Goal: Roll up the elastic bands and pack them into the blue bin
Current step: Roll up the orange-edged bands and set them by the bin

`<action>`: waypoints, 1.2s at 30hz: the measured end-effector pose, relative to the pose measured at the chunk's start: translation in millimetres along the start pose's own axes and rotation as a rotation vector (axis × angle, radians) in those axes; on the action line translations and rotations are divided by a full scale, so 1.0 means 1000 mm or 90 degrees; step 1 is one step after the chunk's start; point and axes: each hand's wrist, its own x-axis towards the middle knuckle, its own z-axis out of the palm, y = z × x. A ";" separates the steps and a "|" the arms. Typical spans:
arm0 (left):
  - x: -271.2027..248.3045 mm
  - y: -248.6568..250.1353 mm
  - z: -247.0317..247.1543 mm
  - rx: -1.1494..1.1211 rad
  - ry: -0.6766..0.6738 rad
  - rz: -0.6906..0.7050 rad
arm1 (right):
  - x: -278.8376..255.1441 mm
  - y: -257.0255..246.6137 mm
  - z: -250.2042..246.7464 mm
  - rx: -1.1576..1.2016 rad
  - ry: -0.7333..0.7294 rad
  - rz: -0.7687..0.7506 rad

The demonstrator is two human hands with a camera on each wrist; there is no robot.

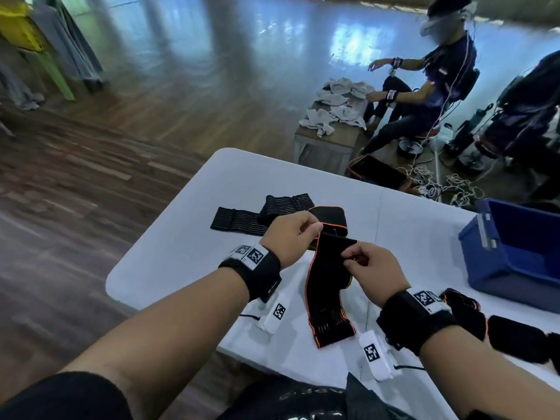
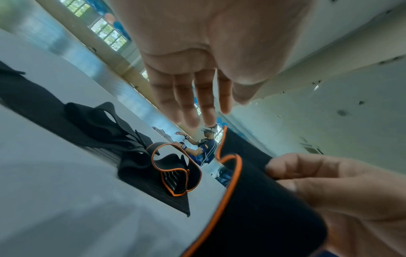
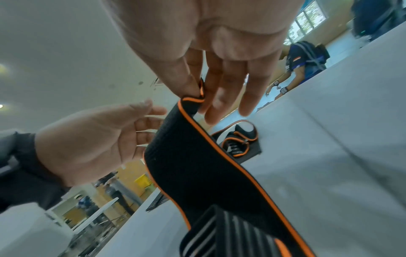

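Observation:
A black elastic band with orange trim [image 1: 325, 286] hangs from both my hands, its lower end lying on the white table [image 1: 181, 237]. My left hand [image 1: 316, 230] pinches its upper left corner. My right hand [image 1: 345, 256] pinches the upper right corner between thumb and forefinger [image 3: 201, 92]. In the left wrist view the band [image 2: 252, 208] runs under my right hand, with my left hand's fingertips [image 2: 219, 111] at its top edge. The blue bin [image 1: 515, 253] stands at the table's right side, what is inside it hidden.
A second orange-trimmed band [image 1: 328, 216] and two striped black bands [image 1: 242, 219] lie beyond my hands. Dark rolled bands [image 1: 518, 338] sit at the near right. Across the floor another person [image 1: 424, 92] sits at a small table with white cloths; cables lie nearby.

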 end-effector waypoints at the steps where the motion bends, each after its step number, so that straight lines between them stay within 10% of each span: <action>1: 0.008 0.000 0.004 0.035 -0.007 0.006 | -0.003 0.005 -0.005 0.008 0.014 0.019; 17: 0.132 0.000 0.082 0.602 -0.336 0.025 | -0.083 0.071 -0.049 0.103 0.183 0.241; 30: 0.113 0.012 0.058 0.109 -0.179 -0.020 | -0.073 0.062 -0.048 0.153 0.190 0.229; 36: 0.090 0.039 0.044 0.138 -0.193 0.011 | -0.054 0.043 -0.051 0.183 0.182 0.196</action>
